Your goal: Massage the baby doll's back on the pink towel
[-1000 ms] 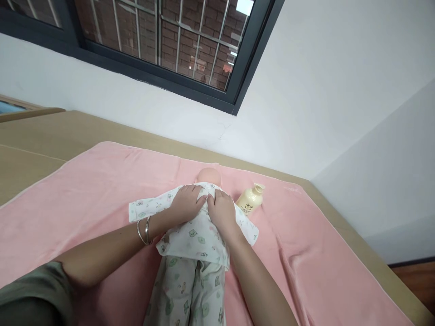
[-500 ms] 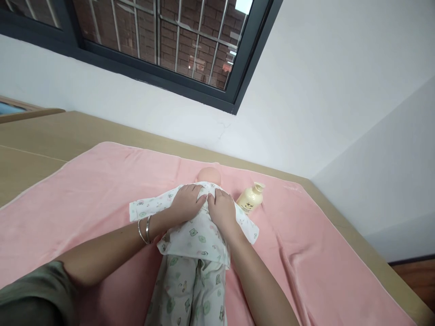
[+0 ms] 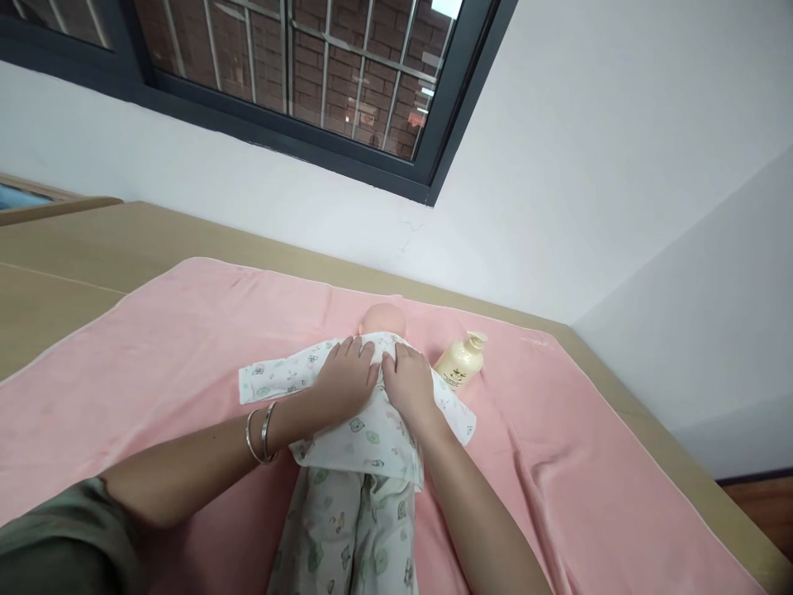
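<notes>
sleeve (image 3: 55, 537): a dark green sleeve is seen at the lower left corner, nearest the camera.
trousers (image 3: 347, 529): printed trousers on the doll's legs run out of the bottom edge of the view.
bangles (image 3: 258, 434): two thin bangles are worn on the left wrist.
left hand (image 3: 344, 382): laid flat, fingers spread and nearly straight, palm pressed on the printed top (image 3: 365, 421); nothing is closed in it.
right hand (image 3: 409, 384): laid flat just beside the left, thumbs almost touching, fingers extended on the same cloth; nothing is gripped.
doll (image 3: 384, 318): lies on its back along the middle of the pink towel (image 3: 154, 347), head away from the camera, only the bald crown showing past the fingertips.
bottle (image 3: 462, 364): a cream pump bottle lies tilted on the towel just beside the doll's shoulder, near the right hand.
risk: the bottle could likely be knocked or rolled if the right hand were swept outward; the top could be bunched if the palms were dragged.
edges: the towel's far hem lies near the wall (image 3: 557, 207); the table (image 3: 74, 248) edge falls away at the right.
open room: wide bare towel is left to the left of the doll, less to the right.
</notes>
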Available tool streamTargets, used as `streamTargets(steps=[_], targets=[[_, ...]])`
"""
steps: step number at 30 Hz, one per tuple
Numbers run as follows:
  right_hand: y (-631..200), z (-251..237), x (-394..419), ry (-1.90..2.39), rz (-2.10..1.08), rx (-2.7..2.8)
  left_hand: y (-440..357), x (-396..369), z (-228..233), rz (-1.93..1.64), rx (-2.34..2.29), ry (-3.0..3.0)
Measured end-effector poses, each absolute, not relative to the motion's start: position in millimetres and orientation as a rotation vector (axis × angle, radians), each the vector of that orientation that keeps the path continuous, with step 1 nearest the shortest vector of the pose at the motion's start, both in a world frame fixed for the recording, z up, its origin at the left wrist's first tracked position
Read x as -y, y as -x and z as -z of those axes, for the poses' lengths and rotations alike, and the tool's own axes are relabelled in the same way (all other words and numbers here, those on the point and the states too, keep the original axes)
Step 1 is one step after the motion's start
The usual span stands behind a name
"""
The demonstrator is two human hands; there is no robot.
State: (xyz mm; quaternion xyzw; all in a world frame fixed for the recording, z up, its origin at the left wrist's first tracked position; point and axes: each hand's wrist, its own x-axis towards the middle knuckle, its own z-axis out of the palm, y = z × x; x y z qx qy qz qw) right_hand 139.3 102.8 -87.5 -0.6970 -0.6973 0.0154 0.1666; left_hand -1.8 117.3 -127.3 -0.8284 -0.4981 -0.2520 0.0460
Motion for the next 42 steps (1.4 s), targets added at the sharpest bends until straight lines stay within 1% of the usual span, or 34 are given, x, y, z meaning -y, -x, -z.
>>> streamTargets(steps=[10, 17, 25, 33, 42], targets=[[-138.5, 85.5, -101.5, 1.974, -0.062, 1.989, 0.7, -103.3, 119.2, 0.655, 1.501, 2.569], [-131.4, 78.1, -90.9, 2.096, -0.128, 2.081, -2.3, -100.1, 120.5, 0.601, 1.491, 2.54], [-120.8, 68.3, -74.7, 2.195, -0.058, 2.167, -2.4, -98.9, 116.1, 0.594, 1.48, 2.568], [-120.0, 67.1, -68.4, 2.163, 0.037, 2.222, 1.2, -102.3, 115.4, 0.546, 1.394, 2.626], [-118.9, 65.8, -67.3, 2.186, 0.048, 2.215, 5.1, -108.3, 115.7, 0.656, 1.368, 2.643]])
